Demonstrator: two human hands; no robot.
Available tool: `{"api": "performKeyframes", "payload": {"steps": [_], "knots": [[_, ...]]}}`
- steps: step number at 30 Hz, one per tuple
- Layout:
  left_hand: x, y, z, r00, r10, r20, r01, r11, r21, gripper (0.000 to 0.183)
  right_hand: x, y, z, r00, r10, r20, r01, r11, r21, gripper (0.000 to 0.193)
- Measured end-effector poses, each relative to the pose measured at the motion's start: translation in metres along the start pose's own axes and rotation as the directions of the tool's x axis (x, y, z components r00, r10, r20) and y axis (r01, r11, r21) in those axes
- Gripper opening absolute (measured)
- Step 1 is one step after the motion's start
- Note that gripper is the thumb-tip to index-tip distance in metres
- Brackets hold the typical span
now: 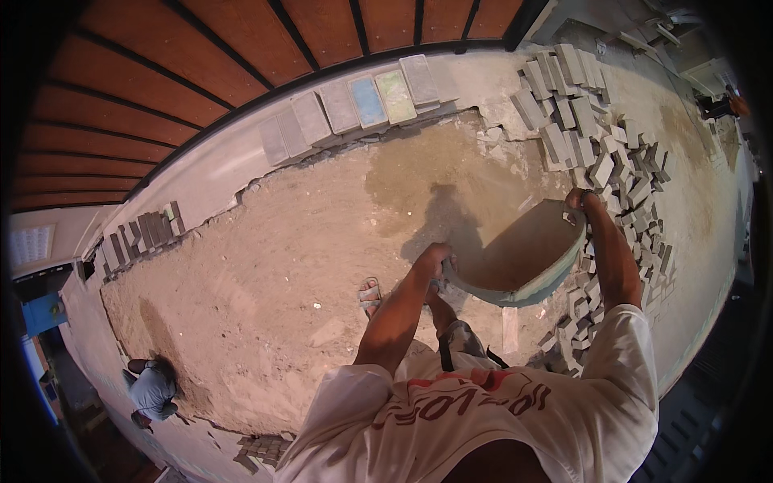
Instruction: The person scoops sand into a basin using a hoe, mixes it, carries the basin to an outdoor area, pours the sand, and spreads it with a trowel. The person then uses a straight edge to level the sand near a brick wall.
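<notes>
I hold a wide, dirt-coated tub (pixel 519 256) with a pale green-blue outer side in front of me, tilted with its mouth facing away and up. Its inside looks brown and dusty, and I make out no load in it. My left hand (pixel 437 256) is closed round the rim at the near left. At the far right, my right hand (pixel 580 198) grips the rim beside a small hole. Beneath lies bare sandy ground (pixel 322 233), with a darker patch (pixel 419 165) past the tub. My sandalled left foot (pixel 369 296) stands on the sand.
Loose grey paving blocks (pixel 620 177) lie heaped along the right. Flat slabs (pixel 338 109), one blue and one green, line the far edge below an orange-brown panelled gate (pixel 193 72). A person (pixel 153 390) crouches at the lower left. More blocks (pixel 141 232) stand at left.
</notes>
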State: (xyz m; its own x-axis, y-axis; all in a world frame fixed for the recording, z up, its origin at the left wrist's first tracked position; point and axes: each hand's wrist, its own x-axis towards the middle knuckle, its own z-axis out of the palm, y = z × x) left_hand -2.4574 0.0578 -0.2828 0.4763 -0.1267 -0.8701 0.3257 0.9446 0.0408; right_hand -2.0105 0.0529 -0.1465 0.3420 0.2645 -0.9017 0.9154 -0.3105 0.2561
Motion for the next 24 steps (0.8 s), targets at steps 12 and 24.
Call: {"api": "performKeyframes", "payload": {"steps": [12,24], "knots": [[-0.13,-0.097,-0.183,0.997,0.061,-0.055,-0.08,0.843,-0.532,0.013,-0.074,-0.198,0.032,0.754,0.1,-0.649,0.421,0.684,0.595,0.034],[-0.148,-0.23,-0.404,0.871,-0.146,-0.469,-0.384,0.394,-0.835,0.021,-0.192,-0.164,0.459,0.995,-0.099,-0.013,0.099,0.995,-0.006,0.025]]}}
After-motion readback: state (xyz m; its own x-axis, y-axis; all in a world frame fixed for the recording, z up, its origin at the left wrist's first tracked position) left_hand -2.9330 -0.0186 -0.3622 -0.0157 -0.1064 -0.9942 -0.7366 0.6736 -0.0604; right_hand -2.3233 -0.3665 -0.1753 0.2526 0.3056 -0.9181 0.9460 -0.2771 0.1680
